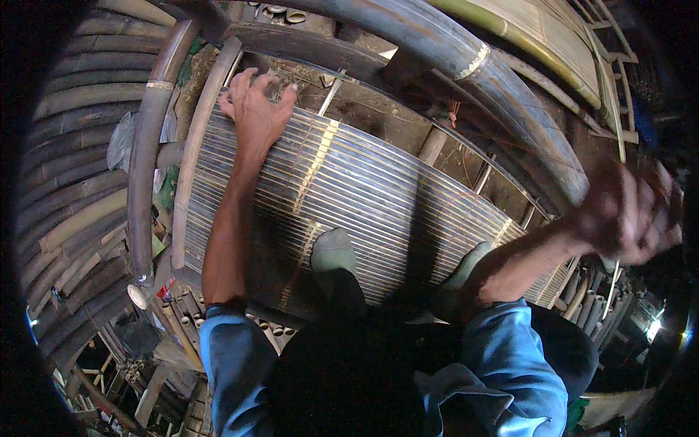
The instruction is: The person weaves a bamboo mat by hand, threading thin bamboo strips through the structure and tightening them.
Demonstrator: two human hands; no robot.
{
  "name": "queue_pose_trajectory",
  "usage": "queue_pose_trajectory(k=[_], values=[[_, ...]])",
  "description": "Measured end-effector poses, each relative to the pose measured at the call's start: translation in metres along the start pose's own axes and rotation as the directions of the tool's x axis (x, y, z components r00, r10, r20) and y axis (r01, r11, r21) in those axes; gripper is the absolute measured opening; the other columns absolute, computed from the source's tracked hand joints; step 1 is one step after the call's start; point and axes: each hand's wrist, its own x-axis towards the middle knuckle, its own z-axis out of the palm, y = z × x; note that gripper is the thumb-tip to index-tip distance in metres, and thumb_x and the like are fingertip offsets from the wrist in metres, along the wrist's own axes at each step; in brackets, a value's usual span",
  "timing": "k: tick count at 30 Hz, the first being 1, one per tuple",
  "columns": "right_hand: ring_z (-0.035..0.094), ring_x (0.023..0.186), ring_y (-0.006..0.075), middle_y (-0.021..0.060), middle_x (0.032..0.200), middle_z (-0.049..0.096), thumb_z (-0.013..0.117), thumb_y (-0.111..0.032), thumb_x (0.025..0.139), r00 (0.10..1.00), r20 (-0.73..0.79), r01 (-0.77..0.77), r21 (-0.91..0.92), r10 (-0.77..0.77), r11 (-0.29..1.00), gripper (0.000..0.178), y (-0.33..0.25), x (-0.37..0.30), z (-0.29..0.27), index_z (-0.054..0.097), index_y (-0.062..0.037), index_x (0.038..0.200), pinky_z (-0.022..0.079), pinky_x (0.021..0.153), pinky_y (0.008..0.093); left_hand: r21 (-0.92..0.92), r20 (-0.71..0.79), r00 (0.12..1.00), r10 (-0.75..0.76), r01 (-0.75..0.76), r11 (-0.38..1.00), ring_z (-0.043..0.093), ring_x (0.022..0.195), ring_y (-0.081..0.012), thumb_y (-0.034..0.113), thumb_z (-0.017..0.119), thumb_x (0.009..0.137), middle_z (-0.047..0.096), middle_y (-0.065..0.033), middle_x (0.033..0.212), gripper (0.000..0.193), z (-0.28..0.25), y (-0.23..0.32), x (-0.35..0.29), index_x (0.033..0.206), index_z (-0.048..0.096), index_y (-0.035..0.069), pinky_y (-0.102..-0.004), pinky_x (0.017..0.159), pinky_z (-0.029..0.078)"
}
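A long panel of narrow, parallel dark-grey and tan slats (357, 197) lies at the centre, beneath grey-green shoes (335, 251) toward four and seven o'clock. At eleven o'clock, the bare left hand (256, 105) spreads bent fingers wide over its far edge. At three o'clock, the right hand (632, 211) blurs beside a thin, pale strip (613, 288); whether it grips it, I cannot tell.

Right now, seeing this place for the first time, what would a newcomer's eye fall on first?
Probably the broad panel of narrow bamboo slats filling the middle, crossed by pale yellow marks. Next, the thick bamboo pole curving across the upper right. Then the hands: the left hand, fingers spread at the panel's upper-left edge, and the right hand, blurred at the far right.
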Motion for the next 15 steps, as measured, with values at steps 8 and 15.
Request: queue_pose_trajectory(k=[8, 15], values=[[0.065, 0.083, 0.0158, 0.0069, 0.090, 0.070, 0.067, -0.015, 0.094, 0.997, -0.082, -0.032, -0.357, 0.003, 0.933, 0.022, -0.020, 0.015, -0.025, 0.071, -0.0004, 0.109, 0.052, 0.074, 0.0281, 0.179, 0.662, 0.739, -0.122, 0.002, 0.984, 0.056, 0.123, -0.0388, 0.053, 0.067, 0.085, 0.067, -0.0214, 0.125, 0.051, 0.035, 0.031, -0.005, 0.102, 0.077, 0.007, -0.0663, 0.108, 0.023], [0.069, 0.086, 0.0163, 0.0137, 0.092, 0.074, 0.065, -0.010, 0.096, 0.807, 0.388, -0.118, -0.632, 0.445, 0.766, 0.018, 0.043, -0.025, 0.012, 0.070, 0.0013, 0.110, 0.053, 0.081, 0.0324, -0.789, 0.610, 0.782, 0.131, 0.615, 0.001, 0.071, 0.072, -0.0220, 0.012, 0.048, 0.098, 0.073, -0.0136, 0.104, 0.031, 0.001, 0.035, 0.013, 0.119, 0.067, -0.002, -0.0334, 0.070, 0.058]])
